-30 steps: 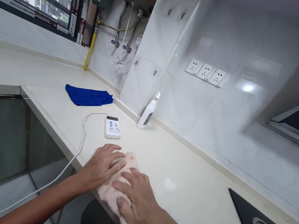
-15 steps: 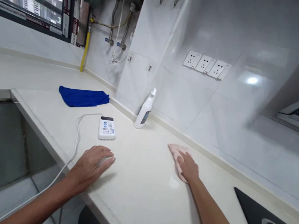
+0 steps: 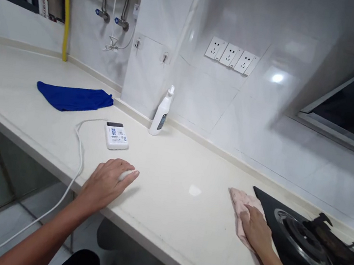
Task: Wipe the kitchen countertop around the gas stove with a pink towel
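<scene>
My right hand [image 3: 256, 229] presses flat on a pale pink cloth [image 3: 241, 204] on the white countertop [image 3: 167, 193], right beside the left edge of the black gas stove [image 3: 312, 257]. Its fingers lie stretched over the cloth. My left hand [image 3: 107, 180] rests palm down on the counter near the front edge, fingers loosely extended, holding nothing. A white power bank [image 3: 116, 136] with a white cable [image 3: 76, 152] lies just beyond the left hand.
A blue cloth [image 3: 73, 97] lies on the counter at the left. A white spray bottle [image 3: 162, 112] stands against the tiled wall. Wall sockets [image 3: 231, 55] sit above. Pipes and a yellow gas line [image 3: 66, 16] run down the far corner.
My right hand has slid the pink cloth from in front of me out toward the wall, then right along the counter to the stove's edge. The left hand stayed put. The view has shifted right.
</scene>
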{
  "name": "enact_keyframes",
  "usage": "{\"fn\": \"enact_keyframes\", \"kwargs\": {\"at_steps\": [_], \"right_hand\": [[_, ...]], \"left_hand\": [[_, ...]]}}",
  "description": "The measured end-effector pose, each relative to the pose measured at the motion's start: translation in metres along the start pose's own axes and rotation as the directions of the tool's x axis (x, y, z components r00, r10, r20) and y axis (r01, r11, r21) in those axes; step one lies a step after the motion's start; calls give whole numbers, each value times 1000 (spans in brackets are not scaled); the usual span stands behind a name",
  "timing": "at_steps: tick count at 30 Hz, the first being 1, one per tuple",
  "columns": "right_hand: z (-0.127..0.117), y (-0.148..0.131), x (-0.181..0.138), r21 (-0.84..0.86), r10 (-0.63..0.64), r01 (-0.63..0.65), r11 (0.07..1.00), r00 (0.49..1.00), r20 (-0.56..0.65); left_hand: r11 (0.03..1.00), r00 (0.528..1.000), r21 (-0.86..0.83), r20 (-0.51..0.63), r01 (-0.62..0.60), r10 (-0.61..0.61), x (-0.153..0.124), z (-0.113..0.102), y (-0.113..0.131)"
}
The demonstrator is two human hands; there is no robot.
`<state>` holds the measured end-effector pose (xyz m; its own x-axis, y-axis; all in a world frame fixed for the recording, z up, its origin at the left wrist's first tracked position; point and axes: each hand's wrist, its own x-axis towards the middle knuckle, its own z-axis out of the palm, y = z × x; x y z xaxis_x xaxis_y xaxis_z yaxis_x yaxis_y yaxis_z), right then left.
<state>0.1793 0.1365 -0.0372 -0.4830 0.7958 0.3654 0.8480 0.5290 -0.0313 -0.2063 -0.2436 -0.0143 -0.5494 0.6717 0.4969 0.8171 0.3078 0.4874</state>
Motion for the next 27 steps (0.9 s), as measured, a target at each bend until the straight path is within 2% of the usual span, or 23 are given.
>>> {"fn": "enact_keyframes", "kwargs": {"at_steps": [3, 6, 8, 11, 14, 17, 19, 21, 23, 24, 27], "right_hand": [[-10, -49, 6, -16, 26, -25, 1000, 995, 95], [-17, -121, 14, 12, -116, 115, 993, 986, 120], [-22, -176, 11, 48, -242, 238, 970, 961, 133], [-37, -251, -16, 116, -429, 415, 903, 890, 154], [-58, -296, -59, 285, -634, 578, 764, 754, 171], [-71, -305, -98, 429, -774, 671, 605, 622, 118], [-74, -296, -112, 460, -807, 701, 546, 587, 62], [-74, -283, -115, 463, -817, 719, 519, 576, 21], [-73, -266, -108, 453, -806, 712, 536, 591, 25], [-73, -256, -101, 441, -787, 694, 568, 615, 45], [-72, -215, -76, 352, -652, 578, 736, 745, 141]], "left_hand": [[1000, 1000, 2, -22, -3, 3, 0, 0, 1], [999, 999, -1, -17, 32, -32, 0, -1, 2], [998, 998, 10, 2, 57, -57, 0, -2, 2], [996, 996, 23, 14, 85, -86, 0, -5, 3], [995, 995, 26, 17, 95, -96, 1, -8, 2], [994, 994, 29, 23, 103, -103, 4, -8, -2], [993, 993, 34, 31, 111, -112, 6, -8, -5], [992, 992, 45, 40, 122, -124, 8, -7, -7], [989, 990, 62, 48, 131, -135, 9, -7, -7], [988, 989, 73, 52, 136, -139, 9, -8, -7], [985, 988, 101, 64, 136, -143, 9, -10, -2]]}}
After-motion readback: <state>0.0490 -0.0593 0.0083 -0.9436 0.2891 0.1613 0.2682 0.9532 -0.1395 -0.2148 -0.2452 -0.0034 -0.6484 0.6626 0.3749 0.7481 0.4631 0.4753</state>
